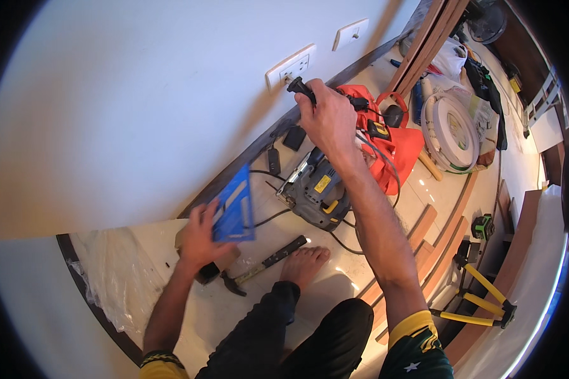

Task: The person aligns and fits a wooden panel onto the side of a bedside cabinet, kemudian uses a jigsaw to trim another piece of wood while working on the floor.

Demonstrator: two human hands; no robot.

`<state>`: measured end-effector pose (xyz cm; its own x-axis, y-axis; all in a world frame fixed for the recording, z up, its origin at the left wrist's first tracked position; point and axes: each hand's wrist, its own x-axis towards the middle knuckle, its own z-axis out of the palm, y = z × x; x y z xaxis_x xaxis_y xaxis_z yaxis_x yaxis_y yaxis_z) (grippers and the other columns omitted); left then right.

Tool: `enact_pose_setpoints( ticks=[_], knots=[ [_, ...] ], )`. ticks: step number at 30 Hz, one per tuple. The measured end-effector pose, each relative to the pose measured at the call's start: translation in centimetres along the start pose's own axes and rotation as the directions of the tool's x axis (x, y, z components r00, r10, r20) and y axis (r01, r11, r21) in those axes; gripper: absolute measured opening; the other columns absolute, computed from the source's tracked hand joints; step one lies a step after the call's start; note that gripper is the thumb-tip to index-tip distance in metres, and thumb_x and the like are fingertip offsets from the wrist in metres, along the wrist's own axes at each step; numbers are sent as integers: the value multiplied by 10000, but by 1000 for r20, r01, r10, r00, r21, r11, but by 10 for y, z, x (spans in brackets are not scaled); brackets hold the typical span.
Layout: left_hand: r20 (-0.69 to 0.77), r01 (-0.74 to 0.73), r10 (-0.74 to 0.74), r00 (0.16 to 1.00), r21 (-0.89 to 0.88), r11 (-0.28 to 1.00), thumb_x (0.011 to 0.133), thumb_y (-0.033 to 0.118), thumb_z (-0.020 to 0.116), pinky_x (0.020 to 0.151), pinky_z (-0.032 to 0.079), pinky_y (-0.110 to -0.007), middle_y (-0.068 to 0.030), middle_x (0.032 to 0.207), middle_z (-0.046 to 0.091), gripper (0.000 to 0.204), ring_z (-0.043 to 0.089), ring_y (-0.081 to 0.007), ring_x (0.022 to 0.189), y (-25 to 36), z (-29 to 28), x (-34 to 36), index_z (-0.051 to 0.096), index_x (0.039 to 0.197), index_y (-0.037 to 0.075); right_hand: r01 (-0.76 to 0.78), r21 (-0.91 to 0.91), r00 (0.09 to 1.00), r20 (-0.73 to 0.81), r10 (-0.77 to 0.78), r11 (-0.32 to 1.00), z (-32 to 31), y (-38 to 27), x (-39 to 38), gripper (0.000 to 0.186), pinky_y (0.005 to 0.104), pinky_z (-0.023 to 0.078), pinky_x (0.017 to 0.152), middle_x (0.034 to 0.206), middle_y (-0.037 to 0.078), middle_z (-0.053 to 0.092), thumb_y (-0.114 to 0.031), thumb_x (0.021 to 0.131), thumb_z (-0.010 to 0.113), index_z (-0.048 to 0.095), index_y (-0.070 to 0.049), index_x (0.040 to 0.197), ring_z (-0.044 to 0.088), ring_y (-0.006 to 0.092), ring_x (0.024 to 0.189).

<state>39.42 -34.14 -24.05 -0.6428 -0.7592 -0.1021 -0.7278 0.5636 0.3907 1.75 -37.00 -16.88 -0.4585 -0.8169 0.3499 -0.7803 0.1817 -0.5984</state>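
Observation:
My right hand (332,120) is closed round a black power plug (301,90), held just in front of the wall socket (291,67); whether its pins touch the socket is hidden. Another black part (358,103) with a cord shows beyond my fingers. Low at the left, my left hand (200,237), slightly blurred, grips the edge of a blue triangular speed square (237,208) tilted near the wall. Below my right forearm, a grey jigsaw (319,189) lies on the tiled floor. A hammer (265,259) rests beside my bare foot (305,265).
A red bag (395,158) and a coil of pale edging (450,132) lie beyond the jigsaw. Wooden strips (433,252) stretch along the right, near a yellow-handled tool (480,303) and a green device (483,226). Clear plastic film (117,275) covers floor at left.

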Motion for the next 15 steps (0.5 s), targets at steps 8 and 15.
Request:
enact_pose_setpoints(
  ticks=[8,15],
  knots=[
    [-107,147,-145,984,8,989,630,442,951,899,548,-488,-223,1278,531,1041,599,-420,1111,-130,-26,-170,488,1480,60,73,-19,987,-140,-75,997,15,-5,8,200,544,553,695,902,198,696,-189,978,680,624,3,975,694,449,796],
    [-165,289,-298,940,-74,954,708,344,879,897,522,-468,-242,1295,488,940,568,-425,1133,-180,-2,-227,442,1467,4,141,-92,962,-220,-158,986,35,-25,13,168,483,553,580,820,201,661,-112,947,706,577,-6,927,675,429,702]
  ],
)
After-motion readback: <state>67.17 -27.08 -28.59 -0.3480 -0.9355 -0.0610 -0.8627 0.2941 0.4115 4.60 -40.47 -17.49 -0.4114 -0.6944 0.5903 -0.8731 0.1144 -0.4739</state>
